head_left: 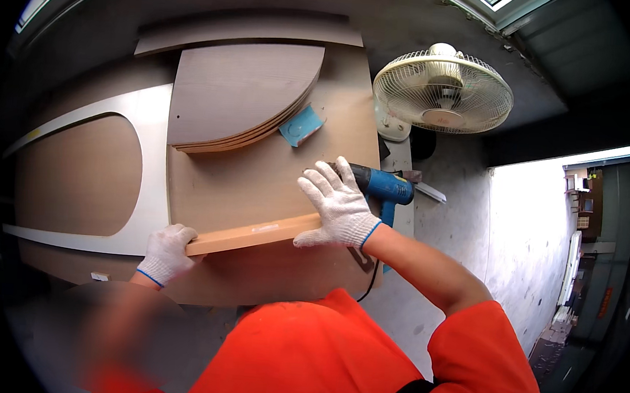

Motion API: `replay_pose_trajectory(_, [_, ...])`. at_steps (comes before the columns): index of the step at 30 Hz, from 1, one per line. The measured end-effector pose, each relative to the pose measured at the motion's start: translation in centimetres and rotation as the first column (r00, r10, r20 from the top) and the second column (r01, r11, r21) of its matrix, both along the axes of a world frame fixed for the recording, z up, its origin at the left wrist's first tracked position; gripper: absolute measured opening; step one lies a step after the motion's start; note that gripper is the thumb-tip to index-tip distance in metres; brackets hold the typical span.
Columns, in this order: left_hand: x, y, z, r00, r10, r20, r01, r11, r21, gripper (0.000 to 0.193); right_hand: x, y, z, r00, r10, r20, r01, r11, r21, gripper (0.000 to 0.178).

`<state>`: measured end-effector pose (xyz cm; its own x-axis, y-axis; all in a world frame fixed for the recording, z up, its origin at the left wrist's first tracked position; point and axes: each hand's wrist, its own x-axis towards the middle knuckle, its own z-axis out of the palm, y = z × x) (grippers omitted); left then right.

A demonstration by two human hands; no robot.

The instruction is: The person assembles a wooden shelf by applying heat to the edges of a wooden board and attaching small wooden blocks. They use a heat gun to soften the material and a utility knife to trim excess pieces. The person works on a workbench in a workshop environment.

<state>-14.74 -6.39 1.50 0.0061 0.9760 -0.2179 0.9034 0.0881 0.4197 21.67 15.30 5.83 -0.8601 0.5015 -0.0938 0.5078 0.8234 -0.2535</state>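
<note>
A wooden board (254,237) stands on edge across the front of the table, its long tan edge facing up with a small pale patch on it. At its left end, my left hand (167,253), in a white knit glove, is closed on the corner. My right hand (339,211), gloved the same way, rests at the board's right end with its fingers spread. Just beyond the right hand lies a blue power tool (396,190) with a black front, which looks like a heat gun; the hand hides part of it.
Curved-edged panels (246,86) are stacked at the back of the table (257,181), beside a small blue block (301,127). A white panel with a rounded cut-out (156,149) lies left. A fan (446,92) stands back right. A dark cable (372,281) hangs at the right edge.
</note>
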Motion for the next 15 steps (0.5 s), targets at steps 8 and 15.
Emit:
replay_pose_trajectory(8, [0.2, -0.4, -0.2, 1.0, -0.021, -0.022, 0.022, 0.999, 0.035, 0.038, -0.7, 0.4, 0.2, 0.986, 0.022, 0.165, 0.015, 0.976, -0.216, 0.115])
replay_pose_trajectory(15, [-0.1, 0.1, -0.1, 0.999, -0.023, -0.023, 0.025, 0.998, 0.054, 0.036, -1.0, 0.6, 0.4, 0.981, 0.022, 0.192, 0.027, 0.967, -0.252, 0.111])
